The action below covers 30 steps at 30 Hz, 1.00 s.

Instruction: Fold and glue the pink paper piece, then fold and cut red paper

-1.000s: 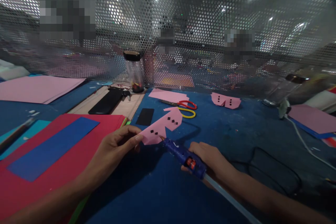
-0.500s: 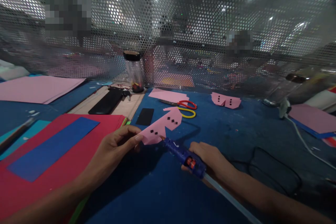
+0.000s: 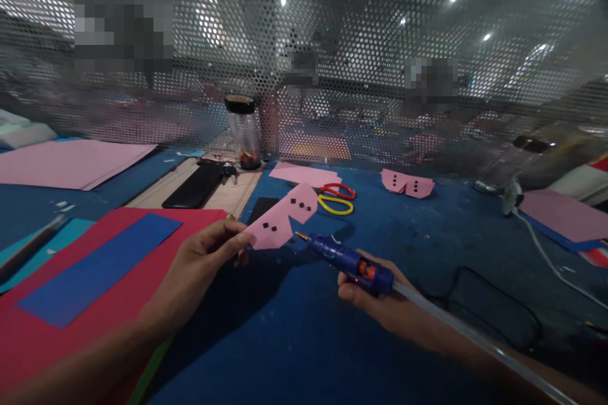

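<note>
Between thumb and fingers, my left hand pinches the left end of a pink paper cutout. Small black squares dot the cutout, which has a notch in its lower edge. My right hand is wrapped round a blue hot glue gun with a long clear glue stick out of its back. The gun's nozzle points left, just right of the cutout and apart from it. Behind the cutout lie scissors with red and yellow handles and a partly covered black paper piece.
A similar pink cutout rests farther back. Red sheets with a blue strip lie at left, a black phone and a clear jar behind them. A dark cable loops at right. A perforated metal screen borders the back.
My right hand has drawn the glue gun back to the right, away from the cutout, and turned it more level. My left hand has shifted the cutout slightly up and left.
</note>
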Available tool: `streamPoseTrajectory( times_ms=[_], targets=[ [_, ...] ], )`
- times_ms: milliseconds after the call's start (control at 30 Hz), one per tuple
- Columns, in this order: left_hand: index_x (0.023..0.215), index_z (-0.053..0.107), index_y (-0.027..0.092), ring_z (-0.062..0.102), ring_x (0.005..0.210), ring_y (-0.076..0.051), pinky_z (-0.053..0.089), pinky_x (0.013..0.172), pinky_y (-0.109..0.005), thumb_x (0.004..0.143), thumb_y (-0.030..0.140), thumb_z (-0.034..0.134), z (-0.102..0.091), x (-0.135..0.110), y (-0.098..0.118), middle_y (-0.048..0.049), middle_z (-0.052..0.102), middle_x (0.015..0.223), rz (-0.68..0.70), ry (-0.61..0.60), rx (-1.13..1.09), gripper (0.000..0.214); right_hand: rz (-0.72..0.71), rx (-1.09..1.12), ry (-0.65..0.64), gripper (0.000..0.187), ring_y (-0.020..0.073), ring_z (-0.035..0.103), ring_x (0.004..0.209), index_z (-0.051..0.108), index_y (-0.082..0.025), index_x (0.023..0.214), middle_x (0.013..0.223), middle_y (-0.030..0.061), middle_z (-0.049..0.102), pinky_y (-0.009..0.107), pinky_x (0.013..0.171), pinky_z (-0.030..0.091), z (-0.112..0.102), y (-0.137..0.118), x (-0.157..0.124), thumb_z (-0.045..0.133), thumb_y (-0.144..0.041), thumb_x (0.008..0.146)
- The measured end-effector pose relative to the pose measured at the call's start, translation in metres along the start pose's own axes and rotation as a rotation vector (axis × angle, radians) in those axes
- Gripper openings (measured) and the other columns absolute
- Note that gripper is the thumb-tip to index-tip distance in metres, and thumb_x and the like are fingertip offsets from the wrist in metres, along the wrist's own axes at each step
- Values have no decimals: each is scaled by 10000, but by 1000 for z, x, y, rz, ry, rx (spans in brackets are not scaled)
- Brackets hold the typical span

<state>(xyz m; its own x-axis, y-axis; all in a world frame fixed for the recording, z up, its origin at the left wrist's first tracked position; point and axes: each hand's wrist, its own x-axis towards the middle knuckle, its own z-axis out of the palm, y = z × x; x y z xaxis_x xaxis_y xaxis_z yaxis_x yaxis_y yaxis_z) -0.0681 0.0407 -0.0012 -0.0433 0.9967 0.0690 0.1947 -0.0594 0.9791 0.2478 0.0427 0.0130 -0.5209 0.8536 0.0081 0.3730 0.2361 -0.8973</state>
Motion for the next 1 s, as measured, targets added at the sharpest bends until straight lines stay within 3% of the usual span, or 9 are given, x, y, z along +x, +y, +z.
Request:
streamPoseTrajectory(
  times_ms=[167, 300, 500, 700, 1000],
  targets=[
    [898, 689, 217, 537, 688, -131, 428, 631, -229, 876, 407, 745, -5, 9, -2, 34, 598, 745, 2, 93, -144, 199, 90, 17, 101, 378, 166, 628, 743, 659, -214, 959, 831, 18, 662, 265, 665, 532, 3, 0, 1, 643, -584, 886],
    [897, 704, 199, 558, 683, -118, 439, 632, -219, 807, 381, 821, -11, 16, -7, 27, 635, 764, -48, 172, -273, 234, 114, -64, 239, 376, 198, 645, 768, 664, -211, 946, 804, 30, 663, 318, 708, 538, -7, 0, 4, 624, -581, 892],
    [926, 715, 199, 587, 697, -120, 471, 623, -201, 771, 352, 858, -17, 20, -14, 15, 652, 785, -74, 200, -332, 261, -111, -45, 305, 268, 160, 631, 727, 608, -220, 867, 737, -7, 636, 305, 761, 523, -41, -9, 7, 563, -456, 983],
    [903, 727, 205, 593, 700, -104, 510, 638, -155, 694, 365, 906, -16, 20, -13, 18, 645, 790, -87, 203, -381, 318, -208, -45, 457, 292, 149, 633, 702, 609, -206, 886, 723, -8, 648, 301, 758, 511, -65, -21, 6, 570, -475, 992],
    [866, 740, 188, 598, 695, -106, 529, 634, -151, 752, 240, 838, -9, 19, -4, -2, 653, 803, -76, 232, -386, 158, -208, -97, 373, 355, 135, 627, 684, 623, -197, 833, 694, -13, 644, 289, 742, 499, -62, -20, 4, 568, -513, 985]
  ],
)
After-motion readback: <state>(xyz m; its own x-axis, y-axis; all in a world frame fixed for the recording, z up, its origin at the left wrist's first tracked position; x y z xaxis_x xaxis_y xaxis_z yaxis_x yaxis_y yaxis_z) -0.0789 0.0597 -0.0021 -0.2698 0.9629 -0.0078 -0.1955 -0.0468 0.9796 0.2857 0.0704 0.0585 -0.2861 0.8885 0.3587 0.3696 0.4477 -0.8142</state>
